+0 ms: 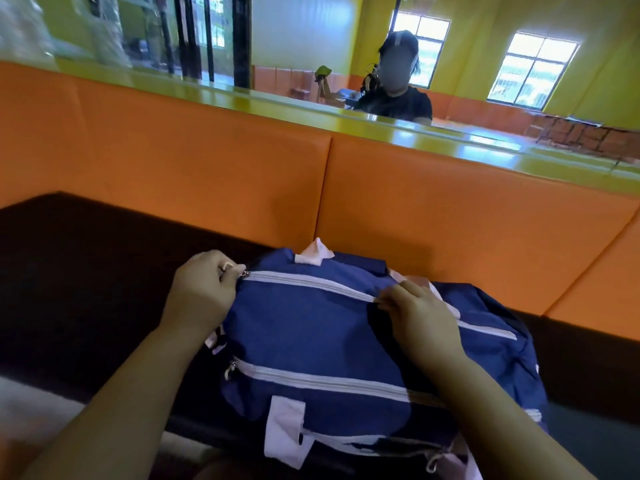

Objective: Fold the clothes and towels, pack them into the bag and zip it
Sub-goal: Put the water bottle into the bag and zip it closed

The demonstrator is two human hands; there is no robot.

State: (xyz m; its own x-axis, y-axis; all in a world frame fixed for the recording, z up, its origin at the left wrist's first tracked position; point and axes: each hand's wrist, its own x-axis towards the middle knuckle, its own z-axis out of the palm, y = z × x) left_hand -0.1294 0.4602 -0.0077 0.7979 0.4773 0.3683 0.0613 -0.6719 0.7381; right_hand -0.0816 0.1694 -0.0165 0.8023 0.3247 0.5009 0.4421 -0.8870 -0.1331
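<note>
Nearest the camera: two bare forearms reaching forward over a blue bag (311, 327) with white straps, one white strap patch (284, 431) at its near edge
Where the bag lies: flat on a dark worktop (86, 271), its far side close against an orange padded backrest (450, 202)
Long axis: the bag runs from left to right and slightly toward the viewer at its right end; the top zip (308, 284) follows the same line
Left hand (204, 289): clenched at the left end of the top zip, fingertips pinching the bag's end just by a small metal slider (245, 273)
Right hand (419, 313): grasping the zip line about midway along the bag, thumb and finger pinched on what I take to be the pull, though the pull itself is hidden
Zip state: white teeth look joined between the two hands; right of the right hand the line continues, and I cannot tell whether it is shut there
Turning relation: the unchecked stretch lies to the right of the right hand, along the bag's length, so that hand is the nearer one while the left steadies the end
Contents: the bag bulges as if full; nothing inside shows
Second zip (329, 379): a closed pocket line nearer the viewer
Stage, as I judge it: packing done, zipping under way
</note>
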